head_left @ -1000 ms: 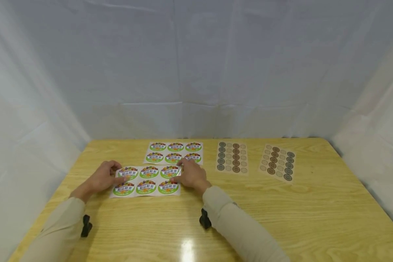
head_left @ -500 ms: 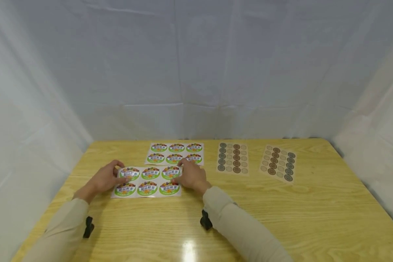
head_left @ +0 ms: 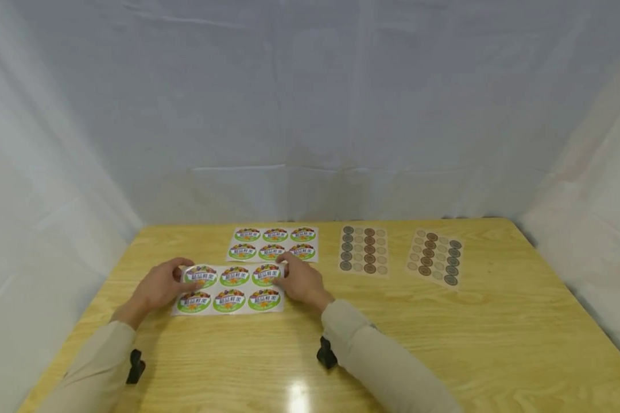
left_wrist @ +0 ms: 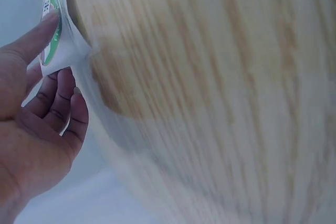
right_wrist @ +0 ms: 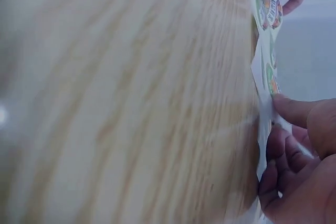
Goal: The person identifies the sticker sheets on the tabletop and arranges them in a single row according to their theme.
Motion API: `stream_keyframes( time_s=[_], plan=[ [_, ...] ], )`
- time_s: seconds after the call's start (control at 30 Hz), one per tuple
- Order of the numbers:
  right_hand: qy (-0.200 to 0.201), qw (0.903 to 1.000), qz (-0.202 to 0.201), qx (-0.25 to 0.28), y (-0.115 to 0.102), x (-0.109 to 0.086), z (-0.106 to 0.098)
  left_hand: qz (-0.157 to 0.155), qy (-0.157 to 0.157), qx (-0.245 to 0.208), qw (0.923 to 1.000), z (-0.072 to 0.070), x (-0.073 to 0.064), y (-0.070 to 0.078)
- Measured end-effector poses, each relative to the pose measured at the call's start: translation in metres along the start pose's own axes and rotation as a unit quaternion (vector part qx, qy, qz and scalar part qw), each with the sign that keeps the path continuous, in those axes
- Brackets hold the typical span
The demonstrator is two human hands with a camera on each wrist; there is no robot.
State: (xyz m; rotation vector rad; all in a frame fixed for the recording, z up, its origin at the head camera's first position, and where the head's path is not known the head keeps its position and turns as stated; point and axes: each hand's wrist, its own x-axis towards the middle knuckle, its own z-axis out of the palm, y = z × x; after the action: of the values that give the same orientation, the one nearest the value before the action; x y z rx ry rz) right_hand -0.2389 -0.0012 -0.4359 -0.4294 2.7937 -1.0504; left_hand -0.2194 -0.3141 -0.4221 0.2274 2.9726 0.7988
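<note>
A white sheet of oval fruit stickers (head_left: 231, 288), green-edged with dark lettering, lies at the front left of the wooden table in the head view. My left hand (head_left: 160, 284) pinches its left end, thumb on top and fingers under the edge, as the left wrist view shows with the sheet's corner (left_wrist: 63, 51) lifted. At the right end my right hand (head_left: 303, 280) pinches the sheet, thumb above and curled fingers below. Just behind lies a second sheet of the same stickers (head_left: 275, 243), flat, its front right part partly covered by my right hand.
To the right lie two pale sheets of small round stickers, a straight one (head_left: 364, 250) and a slightly turned one (head_left: 435, 258). White sheeting (head_left: 310, 115) surrounds the wooden table (head_left: 418, 344) at the back and sides.
The hands keep their hold on the front sheet, which stays nearly in place. The whole view shifts slightly.
</note>
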Motion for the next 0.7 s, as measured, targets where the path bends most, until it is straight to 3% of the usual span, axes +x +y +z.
stream_keyframes(
  time_s=[0.4, 0.7],
  plan=[
    [-0.009, 0.9934, -0.037, 0.108, -0.011, -0.018, -0.001, 0.039, 0.016, -0.028, 0.9987, -0.01, -0.019, -0.006],
    [-0.018, 0.992, -0.069, 0.104, -0.033, -0.034, 0.011, 0.028, 0.004, -0.023, 0.9993, -0.022, -0.04, -0.019]
  ],
)
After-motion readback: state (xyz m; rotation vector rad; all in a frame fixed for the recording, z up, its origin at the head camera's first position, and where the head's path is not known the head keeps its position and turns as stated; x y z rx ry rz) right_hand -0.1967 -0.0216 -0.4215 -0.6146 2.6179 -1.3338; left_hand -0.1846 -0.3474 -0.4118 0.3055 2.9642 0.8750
